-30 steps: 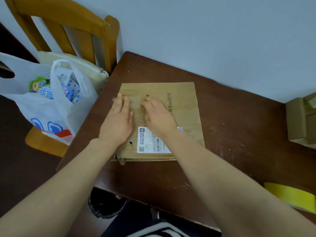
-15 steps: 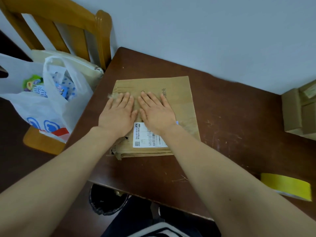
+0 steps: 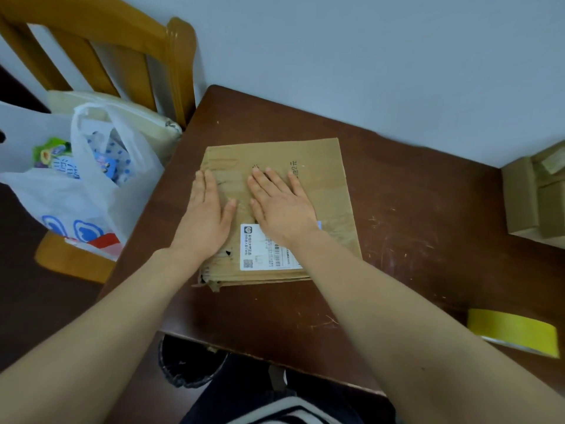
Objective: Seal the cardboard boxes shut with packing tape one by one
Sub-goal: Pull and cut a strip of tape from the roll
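Hands down, both of them. Left hand [image 3: 204, 218] flat on the cardboard box [image 3: 324, 166], fingers straight and close together, thumb out to the side, gripping nothing. Right hand [image 3: 281, 206] just beside it, fingers spread wider, palm pressed to the same top face, also holding nothing. Thumbs near each other over the middle of the lid, not quite touching.

Pressing along the apparent centre seam, with a faint glossy strip between the palms: possibly tape already on, hard to tell for certain. Reads as the flattening step, either holding the flaps shut or rubbing a strip down.

Outward now. Box lying low and flat on the dark wooden table [image 3: 412, 240], toward the left corner by the wall. White shipping label [image 3: 260, 252] at the near edge, partly under the right wrist. Frayed cardboard at the near left corner.

Off to the right, well apart from the box, yellow tape roll [image 3: 513, 332] at the table's near edge, untouched. Further back on the right, stack of smaller boxes [image 3: 532, 200], presumably waiting their turn. Left of the table, white plastic bag [image 3: 76, 194] on a wooden chair [image 3: 122, 41].

Next move, by the look of it: lifting the right hand away and reaching across for the roll, with the left pinning the flaps. Calls for a steady left palm against any spring-back of the lid, and a clean start of tape over the far edge. If already taped, then sliding this one aside and pulling over the next from the stack.
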`<state>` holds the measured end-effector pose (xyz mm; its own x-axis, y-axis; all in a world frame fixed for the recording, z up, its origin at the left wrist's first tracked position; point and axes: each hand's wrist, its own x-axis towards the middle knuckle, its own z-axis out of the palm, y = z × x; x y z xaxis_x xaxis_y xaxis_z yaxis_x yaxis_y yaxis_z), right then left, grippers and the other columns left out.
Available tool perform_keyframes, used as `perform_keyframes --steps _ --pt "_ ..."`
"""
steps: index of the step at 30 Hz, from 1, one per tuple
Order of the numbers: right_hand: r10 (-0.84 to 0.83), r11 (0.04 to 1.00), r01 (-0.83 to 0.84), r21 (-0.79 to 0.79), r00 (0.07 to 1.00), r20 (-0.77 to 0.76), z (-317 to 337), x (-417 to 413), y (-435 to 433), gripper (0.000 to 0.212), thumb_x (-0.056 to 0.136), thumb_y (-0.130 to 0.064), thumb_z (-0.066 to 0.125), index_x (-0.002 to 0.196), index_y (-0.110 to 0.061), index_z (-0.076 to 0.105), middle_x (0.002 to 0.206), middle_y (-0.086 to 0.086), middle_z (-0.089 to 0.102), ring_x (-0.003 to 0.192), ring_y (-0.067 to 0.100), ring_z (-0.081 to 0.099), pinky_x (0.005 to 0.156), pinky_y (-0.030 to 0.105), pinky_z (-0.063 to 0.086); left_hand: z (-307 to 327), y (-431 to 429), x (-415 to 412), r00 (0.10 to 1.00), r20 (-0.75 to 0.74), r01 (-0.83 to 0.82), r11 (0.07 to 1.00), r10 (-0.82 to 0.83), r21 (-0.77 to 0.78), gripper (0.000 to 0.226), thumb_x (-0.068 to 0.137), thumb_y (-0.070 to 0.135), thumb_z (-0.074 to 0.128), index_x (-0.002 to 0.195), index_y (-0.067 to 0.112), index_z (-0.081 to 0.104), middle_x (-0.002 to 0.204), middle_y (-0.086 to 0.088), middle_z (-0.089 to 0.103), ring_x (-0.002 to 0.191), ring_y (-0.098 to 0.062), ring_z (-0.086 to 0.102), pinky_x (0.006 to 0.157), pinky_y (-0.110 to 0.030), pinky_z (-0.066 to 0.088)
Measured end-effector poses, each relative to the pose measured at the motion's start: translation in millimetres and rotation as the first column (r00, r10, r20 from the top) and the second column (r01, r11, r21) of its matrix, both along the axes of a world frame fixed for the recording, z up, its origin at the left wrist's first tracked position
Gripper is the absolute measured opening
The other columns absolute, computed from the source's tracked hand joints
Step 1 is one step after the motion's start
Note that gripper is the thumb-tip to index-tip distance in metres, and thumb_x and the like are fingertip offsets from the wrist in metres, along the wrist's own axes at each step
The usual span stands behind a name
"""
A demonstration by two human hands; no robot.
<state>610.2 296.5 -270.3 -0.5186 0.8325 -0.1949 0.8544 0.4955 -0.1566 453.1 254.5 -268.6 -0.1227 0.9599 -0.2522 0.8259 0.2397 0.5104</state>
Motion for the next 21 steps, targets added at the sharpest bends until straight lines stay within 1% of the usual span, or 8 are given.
perform_keyframes --steps 5,8,10,11,13,15,18,21 --pt "0.010 1.000 -0.010 0.009 1.000 -0.009 -1.3 -2.3 -1.1 0.053 0.103 -0.038 0.013 0.153 -0.023 0.012 0.161 -0.008 0.005 0.147 0.010 -0.001 0.118 0.042 -0.008 1.9 -3.7 0.9 0.998 0.059 -0.033 0.999 0.034 -0.026 0.075 0.101 0.037 0.038 0.151 0.001 -0.004 0.160 -0.016 -0.004 0.148 -0.020 -0.005 0.118 -0.030 0.003" --pt "0.011 1.000 -0.011 0.002 1.000 -0.011 0.0 -1.5 -1.1 0.052 0.103 -0.037 0.016 0.153 -0.022 0.014 0.161 -0.007 0.006 0.147 0.010 0.000 0.118 0.041 -0.008 1.7 -5.9 1.3 0.995 0.085 -0.058 0.998 0.059 -0.010 0.071 0.100 0.036 0.040 0.150 -0.001 0.005 0.159 -0.020 0.008 0.147 -0.026 0.008 0.119 -0.040 0.014" --pt "0.009 0.999 -0.014 -0.047 0.995 -0.099 5.4 -2.6 2.7 0.050 0.102 -0.031 0.025 0.152 -0.020 0.022 0.160 -0.006 0.014 0.147 0.010 0.005 0.119 0.038 -0.006 3.3 -3.4 -0.4 0.992 0.112 -0.060 0.998 0.062 -0.020 0.068 0.099 0.033 0.042 0.148 -0.002 0.010 0.155 -0.022 0.017 0.144 -0.031 0.019 0.117 -0.046 0.022" --pt "-0.018 0.996 0.000 -0.090 0.980 -0.197 11.3 -1.6 5.2 0.048 0.102 -0.025 0.031 0.149 -0.018 0.029 0.159 -0.004 0.021 0.147 0.011 0.010 0.119 0.036 -0.003 4.2 -1.5 -0.8 0.991 0.118 -0.065 0.998 0.067 -0.023 0.068 0.099 0.032 0.043 0.148 -0.002 0.010 0.155 -0.022 0.018 0.144 -0.031 0.021 0.117 -0.046 0.022" --pt "-0.135 0.984 0.067 -0.165 0.884 -0.447 24.8 7.8 3.4 0.043 0.098 -0.012 0.041 0.141 -0.011 0.045 0.150 0.004 0.041 0.141 0.017 0.029 0.119 0.034 0.013 6.0 -1.7 0.4 0.991 0.095 -0.088 0.995 0.092 -0.042 0.072 0.100 0.033 0.041 0.150 0.000 0.003 0.158 -0.021 0.010 0.146 -0.031 0.014 0.119 -0.046 0.016" --pt "-0.211 0.977 0.151 -0.148 0.766 -0.608 35.7 28.8 -10.5 0.039 0.093 -0.002 0.047 0.130 -0.006 0.057 0.134 0.010 0.057 0.127 0.024 0.047 0.111 0.035 0.032 9.8 -6.5 6.5 0.987 0.042 -0.150 0.987 0.152 -0.055 0.076 0.100 0.036 0.041 0.151 0.003 -0.004 0.159 -0.021 0.001 0.147 -0.033 0.004 0.119 -0.043 0.008" --pt "-0.304 0.940 0.322 -0.113 0.641 -0.704 39.9 75.0 -38.4 0.035 0.086 0.004 0.050 0.115 -0.006 0.068 0.111 0.009 0.068 0.106 0.025 0.059 0.091 0.032 0.046 21.8 -17.3 31.2 0.975 -0.115 -0.180 0.979 0.191 0.099 0.077 0.097 0.033 0.047 0.150 -0.001 0.002 0.155 -0.031 -0.005 0.145 -0.040 -0.009 0.117 -0.046 -0.004" --pt "-0.419 0.848 0.516 -0.121 0.513 -0.749 38.7 128.6 -59.7 0.030 0.085 0.001 0.052 0.105 -0.009 0.072 0.104 0.001 0.069 0.099 0.013 0.062 0.087 0.022 0.048 33.4 -28.2 71.9 0.978 -0.208 0.024 0.967 0.030 0.253 0.078 0.093 0.032 0.054 0.151 0.005 0.010 0.156 -0.027 -0.008 0.145 -0.038 -0.012 0.115 -0.045 -0.009"
